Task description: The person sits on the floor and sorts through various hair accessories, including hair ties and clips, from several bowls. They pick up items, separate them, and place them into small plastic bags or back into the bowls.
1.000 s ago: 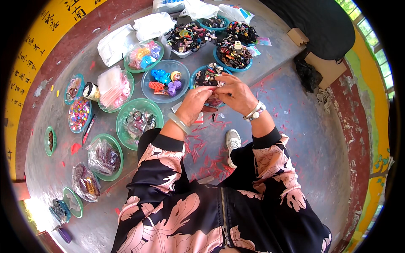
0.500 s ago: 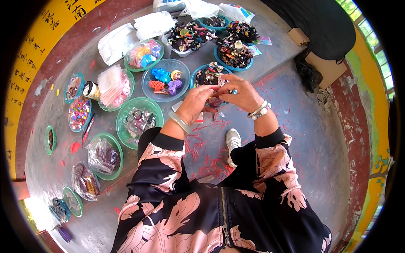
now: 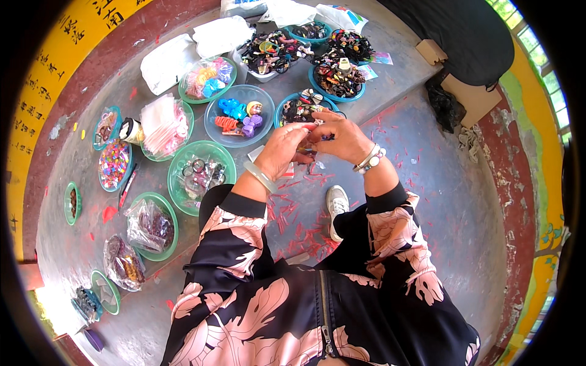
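My left hand (image 3: 282, 150) and my right hand (image 3: 345, 139) meet in front of me, with their fingertips together. Both are closed round something small, mostly hidden by the fingers; a bit of red and some shiny, dark colour show, but its kind cannot be made out. Just beyond them stands a blue bowl of dark hair ties (image 3: 296, 113), its near side covered by my hands. To the left of it, a pale blue bowl (image 3: 238, 141) holds blue, orange and purple coiled hair pieces. A white box edge (image 3: 256, 154) shows beside my left hand.
A green bowl (image 3: 183, 203) with bagged rings stands left of my arm. More bowls, including one with pink pouches (image 3: 163, 125), spread leftward. Heaped hair ties (image 3: 268, 53) and white bags (image 3: 170, 64) lie farther off. Red scraps (image 3: 281, 213) litter the floor near my shoe (image 3: 337, 202).
My right hand has shifted slightly left, closer to my left hand, and its fingers have curled in more. My left hand stays almost in place.
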A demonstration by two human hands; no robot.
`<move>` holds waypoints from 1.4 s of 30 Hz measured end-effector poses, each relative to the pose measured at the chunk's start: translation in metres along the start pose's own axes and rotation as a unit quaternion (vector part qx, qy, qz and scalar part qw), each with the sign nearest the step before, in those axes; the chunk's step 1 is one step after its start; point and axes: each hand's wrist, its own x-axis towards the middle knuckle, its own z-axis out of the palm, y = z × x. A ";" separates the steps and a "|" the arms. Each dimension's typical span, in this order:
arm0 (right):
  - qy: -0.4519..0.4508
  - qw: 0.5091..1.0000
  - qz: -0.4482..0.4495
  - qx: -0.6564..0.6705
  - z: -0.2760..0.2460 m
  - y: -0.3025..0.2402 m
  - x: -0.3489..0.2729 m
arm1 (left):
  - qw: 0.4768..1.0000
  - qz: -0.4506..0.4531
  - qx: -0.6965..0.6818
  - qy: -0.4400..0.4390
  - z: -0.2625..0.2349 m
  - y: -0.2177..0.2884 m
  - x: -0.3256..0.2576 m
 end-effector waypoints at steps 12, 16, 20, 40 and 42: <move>0.021 0.986 0.140 0.085 0.002 -0.002 0.003 | 0.994 -0.001 -0.112 0.002 -0.004 0.008 0.000; 0.051 0.970 0.178 0.155 0.007 -0.003 0.004 | 0.990 0.004 -0.143 -0.013 -0.008 0.007 0.002; 0.112 0.914 0.166 0.354 0.005 -0.010 0.005 | 0.982 0.025 -0.181 -0.043 -0.007 0.013 0.002; 0.143 0.869 0.262 0.396 -0.001 -0.006 0.004 | 0.989 0.081 -0.124 0.008 -0.001 0.016 -0.003; 0.154 0.849 0.266 0.430 -0.001 -0.003 0.005 | 0.993 0.061 -0.091 0.041 0.000 0.013 -0.003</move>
